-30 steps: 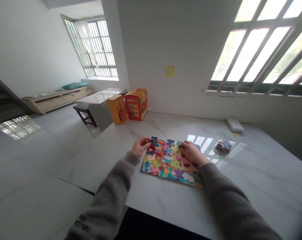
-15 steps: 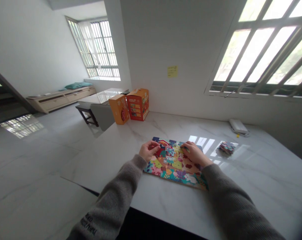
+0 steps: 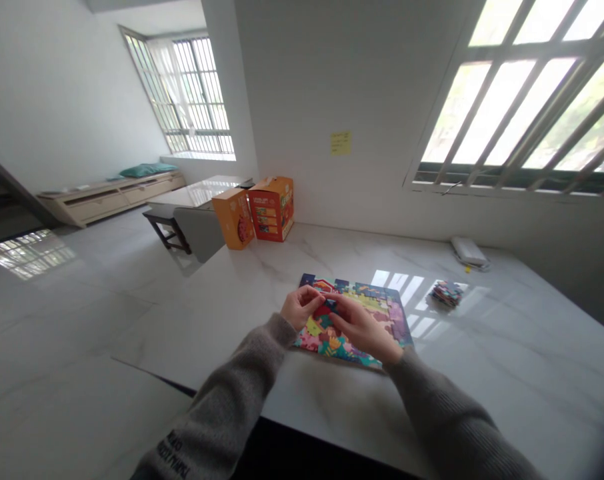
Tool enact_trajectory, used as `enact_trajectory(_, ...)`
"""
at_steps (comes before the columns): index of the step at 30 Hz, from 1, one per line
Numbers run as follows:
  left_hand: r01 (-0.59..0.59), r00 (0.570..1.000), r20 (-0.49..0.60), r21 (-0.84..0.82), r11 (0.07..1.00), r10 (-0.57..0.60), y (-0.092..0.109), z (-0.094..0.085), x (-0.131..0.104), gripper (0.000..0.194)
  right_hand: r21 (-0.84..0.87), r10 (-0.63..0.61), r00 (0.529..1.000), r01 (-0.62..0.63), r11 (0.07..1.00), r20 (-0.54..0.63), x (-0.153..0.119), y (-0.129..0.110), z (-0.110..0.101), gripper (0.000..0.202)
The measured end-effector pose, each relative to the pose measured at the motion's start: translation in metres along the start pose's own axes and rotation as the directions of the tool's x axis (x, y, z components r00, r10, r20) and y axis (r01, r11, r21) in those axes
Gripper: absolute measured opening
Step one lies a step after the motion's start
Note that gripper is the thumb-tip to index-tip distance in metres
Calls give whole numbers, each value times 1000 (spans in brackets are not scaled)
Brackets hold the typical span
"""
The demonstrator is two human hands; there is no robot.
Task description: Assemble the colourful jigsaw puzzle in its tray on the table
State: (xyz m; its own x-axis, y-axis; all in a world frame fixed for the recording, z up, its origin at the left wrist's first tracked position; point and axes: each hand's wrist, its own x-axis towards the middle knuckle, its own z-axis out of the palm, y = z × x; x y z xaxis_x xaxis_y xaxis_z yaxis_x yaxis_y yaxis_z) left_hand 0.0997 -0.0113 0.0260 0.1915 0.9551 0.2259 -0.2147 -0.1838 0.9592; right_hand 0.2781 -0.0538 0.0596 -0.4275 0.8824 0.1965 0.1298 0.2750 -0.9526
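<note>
A colourful jigsaw puzzle point(image 3: 382, 303) lies on the white marble-look table point(image 3: 222, 300). Over its left part, my left hand point(image 3: 301, 307) is closed in a pinch, with its fingertips beside those of my right hand. My right hand point(image 3: 359, 327) reaches across the puzzle from the right, thumb and fingers closed on what seems to be a small dark puzzle piece point(image 3: 330, 302). Whether the left fingertips hold that piece too is too small to tell. A small pile of puzzle pieces point(image 3: 447, 293) sits to the right of the puzzle.
Two orange boxes, one slimmer point(image 3: 233, 219) and one larger point(image 3: 273, 209), stand at the back left edge. A white device with a cable point(image 3: 469, 251) lies near the wall at the back right. A yellow note point(image 3: 341, 143) is stuck on the wall.
My right hand has moved left across the puzzle and now meets my left hand. My left hand has barely moved. The view has shifted slightly.
</note>
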Motion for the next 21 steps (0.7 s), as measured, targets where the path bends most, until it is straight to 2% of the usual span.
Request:
enact_trajectory(5,-6,995,97,-19,1000,8,6,-2,-2,37,121,45,976,-19,992,-213,-3,7,0,48)
enact_trajectory(7,-1,991,131,-5,1000,2,5,-3,-2,36,143,54,970,-20,990,-239,-3,10,1,52)
enact_trajectory(9,-1,993,118,17,1000,-1,4,-4,-2,35,144,60,972,-28,989,-229,-4,14,4,51)
enact_trajectory(11,-1,997,76,49,999,-3,2,-5,-1,33,41,24,971,-15,999,-236,-5,18,6,46)
enact_trajectory(13,3,999,37,80,997,-5,1,-7,-1,30,-183,-88,963,41,982,-256,-7,21,8,45)
enact_trajectory(16,19,999,32,88,996,-22,-1,-9,-1,28,-481,-292,936,168,861,-195,-10,25,7,49)
enact_trajectory(18,44,997,54,82,996,-48,-3,-11,-3,28,-570,-371,918,232,788,-139,-11,26,6,51)
enact_trajectory(21,76,994,71,94,993,-83,-4,-12,-4,30,-616,-396,915,269,741,-78,-12,27,3,46)
